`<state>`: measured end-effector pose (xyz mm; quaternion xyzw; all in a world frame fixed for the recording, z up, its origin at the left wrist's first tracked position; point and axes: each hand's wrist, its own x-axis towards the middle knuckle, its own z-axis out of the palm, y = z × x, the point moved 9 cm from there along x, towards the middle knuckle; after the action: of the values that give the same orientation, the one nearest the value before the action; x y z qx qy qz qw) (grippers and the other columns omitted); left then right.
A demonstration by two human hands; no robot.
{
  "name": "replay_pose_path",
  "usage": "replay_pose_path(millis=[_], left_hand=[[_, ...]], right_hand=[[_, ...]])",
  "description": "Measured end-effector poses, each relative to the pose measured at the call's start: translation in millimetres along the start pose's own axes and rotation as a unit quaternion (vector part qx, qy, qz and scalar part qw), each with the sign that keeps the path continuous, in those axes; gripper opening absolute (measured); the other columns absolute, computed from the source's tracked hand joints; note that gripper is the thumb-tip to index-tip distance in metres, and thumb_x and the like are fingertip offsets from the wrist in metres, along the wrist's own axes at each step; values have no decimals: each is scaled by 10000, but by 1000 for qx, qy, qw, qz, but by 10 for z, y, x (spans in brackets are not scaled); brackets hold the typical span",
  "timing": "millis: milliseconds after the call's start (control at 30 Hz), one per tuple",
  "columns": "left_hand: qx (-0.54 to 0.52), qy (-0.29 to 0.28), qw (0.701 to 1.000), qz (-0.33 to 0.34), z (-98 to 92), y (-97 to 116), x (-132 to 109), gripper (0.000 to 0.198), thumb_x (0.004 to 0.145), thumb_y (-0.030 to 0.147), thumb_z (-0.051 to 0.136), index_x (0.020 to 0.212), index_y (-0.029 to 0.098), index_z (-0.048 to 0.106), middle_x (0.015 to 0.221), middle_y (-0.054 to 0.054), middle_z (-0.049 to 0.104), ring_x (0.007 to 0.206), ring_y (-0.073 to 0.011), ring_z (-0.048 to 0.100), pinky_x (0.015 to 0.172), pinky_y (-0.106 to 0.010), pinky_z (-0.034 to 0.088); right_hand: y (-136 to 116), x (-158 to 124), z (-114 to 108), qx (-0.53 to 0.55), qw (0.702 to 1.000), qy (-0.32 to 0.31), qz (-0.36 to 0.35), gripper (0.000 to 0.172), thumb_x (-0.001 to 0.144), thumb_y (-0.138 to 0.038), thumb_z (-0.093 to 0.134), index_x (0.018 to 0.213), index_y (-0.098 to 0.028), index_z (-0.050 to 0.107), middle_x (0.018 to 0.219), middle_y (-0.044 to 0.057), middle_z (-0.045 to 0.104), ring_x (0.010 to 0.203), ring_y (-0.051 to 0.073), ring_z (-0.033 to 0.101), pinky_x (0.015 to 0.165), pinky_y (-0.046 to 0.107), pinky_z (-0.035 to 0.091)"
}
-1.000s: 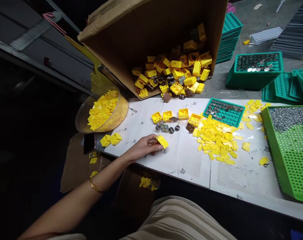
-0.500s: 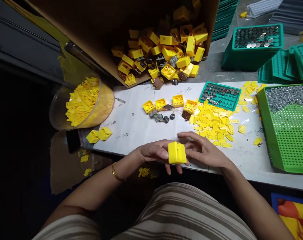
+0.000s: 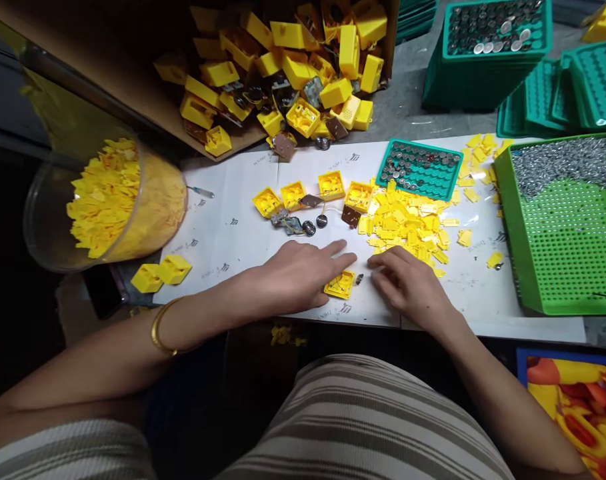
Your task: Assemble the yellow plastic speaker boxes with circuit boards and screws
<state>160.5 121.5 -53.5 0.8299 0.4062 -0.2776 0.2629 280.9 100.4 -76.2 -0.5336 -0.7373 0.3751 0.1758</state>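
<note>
Big cardboard box (image 3: 83,53) is tipped over up top, spilling yellow housings onto the white table (image 3: 233,227). Right side has a green tray (image 3: 507,220), left has a clear tub (image 3: 147,200) of yellow chips. A teal tray (image 3: 417,190) of coin cells sits beside a loose yellow clip pile (image 3: 407,227). The left hand (image 3: 303,273) lies flat with its fingers loosely spread, touching an open yellow shell (image 3: 339,285) near the table's front edge. The right hand (image 3: 407,287) is just beside it, fingers bunched down; can't tell if it's pinching anything.

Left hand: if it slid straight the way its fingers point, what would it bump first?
Probably the right hand, just ahead of the left hand; the heap of small yellow pieces lies beyond.
</note>
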Motion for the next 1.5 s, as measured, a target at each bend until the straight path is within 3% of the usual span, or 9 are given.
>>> replay_pose_path(millis=[100, 233, 333, 567, 800, 1033, 1200, 1300, 1500], left_hand=[[-4, 25, 996, -82, 78, -296, -176, 559, 729, 436, 646, 1248, 278, 512, 1395, -79, 483, 1023, -319, 605, 750, -342, 425], [-80, -3, 985, -154, 510, -559, -391, 375, 762, 585, 566, 834, 223, 631, 852, -24, 686, 793, -227, 632, 648, -282, 396], [-203, 58, 968, -133, 689, -494, -395, 401, 786, 562, 563, 1017, 237, 610, 902, 0, 675, 673, -145, 600, 637, -256, 414], [-212, 155, 962, -79, 491, -255, -150, 645, 766, 483, 635, 1330, 233, 445, 1155, -50, 578, 858, -170, 593, 766, -277, 461], [-144, 107, 984, 17, 400, -56, 53, 450, 783, 405, 600, 1191, 243, 502, 1209, -54, 536, 1056, -235, 562, 825, -323, 463], [-40, 24, 998, -41, 291, -27, 41, 593, 785, 528, 520, 1289, 220, 469, 1168, -97, 598, 975, -302, 609, 789, -381, 440], [-90, -31, 995, -39, 281, -48, 63, 471, 732, 619, 543, 1007, 244, 615, 904, -53, 679, 851, -290, 633, 657, -327, 413], [-302, -80, 948, -55, 478, -87, 98, 364, 715, 527, 611, 874, 204, 560, 665, -1, 628, 632, -194, 625, 530, -256, 394], [-662, -130, 723, -149, 784, 1, 3, 265, 750, 352, 648, 898, 148, 566, 680, -18, 663, 548, -112, 605, 438, -177, 439]], right_hand=[[-43, -13, 161, -59, 997, -49, -10, 315, 880, -269, 554, 1193, -234, 567, 1094, 58, 602, 867, 180, 619, 628, 277, 440], [-80, 27, 240, -111, 993, -40, -22, 181, 902, -328, 539, 1041, -272, 642, 1053, 17, 631, 833, 160, 622, 503, 251, 331], [-128, 8, 178, -156, 985, 25, -68, 172, 930, -273, 494, 969, -229, 655, 1004, 28, 651, 804, 143, 615, 493, 245, 328], [-203, -282, 164, -230, 953, 36, -195, 300, 913, -93, 400, 1099, -103, 635, 995, 142, 655, 843, 221, 574, 679, 332, 481], [-56, -227, 151, -180, 975, -36, -130, 304, 936, -153, 406, 1149, -184, 621, 988, 111, 631, 850, 209, 571, 686, 318, 461], [2, -128, 141, -185, 972, -129, -69, 232, 928, -196, 470, 1078, -212, 646, 928, 62, 612, 785, 175, 591, 607, 276, 406], [-4, -176, 103, -193, 971, -121, -76, 254, 948, -196, 433, 1088, -207, 644, 972, 75, 626, 833, 184, 605, 621, 276, 410], [55, -171, 101, -174, 976, -124, -49, 231, 943, -244, 463, 1050, -197, 662, 973, 79, 634, 821, 183, 615, 628, 274, 427], [174, -270, -105, -60, 998, -22, -12, 174, 890, -257, 562, 991, -196, 689, 934, 66, 663, 810, 176, 633, 673, 277, 473]])
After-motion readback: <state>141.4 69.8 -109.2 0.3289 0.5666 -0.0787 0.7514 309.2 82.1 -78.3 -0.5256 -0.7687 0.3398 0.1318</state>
